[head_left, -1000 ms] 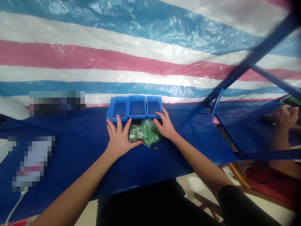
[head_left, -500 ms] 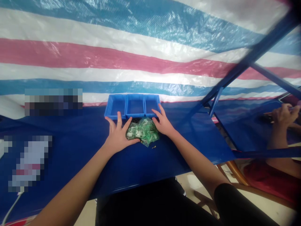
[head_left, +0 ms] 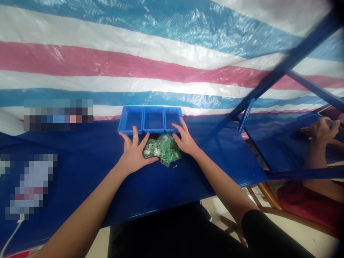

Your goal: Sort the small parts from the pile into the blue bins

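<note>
A heap of small green parts in clear bags lies on the blue table, just in front of a row of three blue bins. My left hand rests flat on the table at the heap's left side, fingers spread, thumb against the heap. My right hand lies open at the heap's right side, fingertips near the right bin's front edge. One tiny loose part sits on the table just in front of the heap.
A striped blue, white and red tarp hangs behind the table. A blue metal frame slants at the right. Another person's hand works at the far right. Blurred items lie at the left, with a white cable.
The view has drifted slightly, so everything sits a little higher and further left. Both hands stay flat on either side of the heap.
</note>
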The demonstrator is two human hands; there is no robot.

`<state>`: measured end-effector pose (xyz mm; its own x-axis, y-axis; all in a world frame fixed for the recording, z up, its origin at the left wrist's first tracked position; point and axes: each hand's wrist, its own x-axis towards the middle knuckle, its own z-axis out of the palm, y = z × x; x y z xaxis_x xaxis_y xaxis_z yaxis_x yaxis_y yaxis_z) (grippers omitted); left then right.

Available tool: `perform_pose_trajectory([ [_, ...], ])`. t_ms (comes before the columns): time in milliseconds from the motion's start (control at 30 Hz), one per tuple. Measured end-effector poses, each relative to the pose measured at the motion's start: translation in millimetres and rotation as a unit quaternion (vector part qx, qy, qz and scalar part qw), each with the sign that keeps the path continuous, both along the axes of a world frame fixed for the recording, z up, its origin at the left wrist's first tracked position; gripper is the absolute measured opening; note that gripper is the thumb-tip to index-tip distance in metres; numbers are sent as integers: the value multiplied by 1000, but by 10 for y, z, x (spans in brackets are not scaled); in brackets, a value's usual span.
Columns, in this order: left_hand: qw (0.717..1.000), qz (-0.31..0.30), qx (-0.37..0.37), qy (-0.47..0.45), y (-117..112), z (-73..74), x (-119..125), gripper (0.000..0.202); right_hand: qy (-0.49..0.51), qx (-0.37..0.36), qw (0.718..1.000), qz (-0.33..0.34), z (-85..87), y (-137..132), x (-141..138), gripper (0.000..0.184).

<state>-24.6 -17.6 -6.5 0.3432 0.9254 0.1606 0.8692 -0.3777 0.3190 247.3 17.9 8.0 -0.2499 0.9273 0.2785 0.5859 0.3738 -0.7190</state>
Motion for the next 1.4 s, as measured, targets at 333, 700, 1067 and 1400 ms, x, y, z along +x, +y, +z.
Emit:
perform_pose_trajectory([
  [333,998,44,49,-17,-189,94,20,105,-31,54,993,-97,277,-317,105,51],
  [700,988,69,134,-26,-199,110,65,60,-218,-26,963,156,189,-991,121,19],
  [1067,974,-1,222,-49,-141,42,8,37,-234,-14,956,176,378,-906,-84,24],
  [1400,976,18,169,-133,-51,312,186,33,156,-63,984,54,487,-210,-609,20],
])
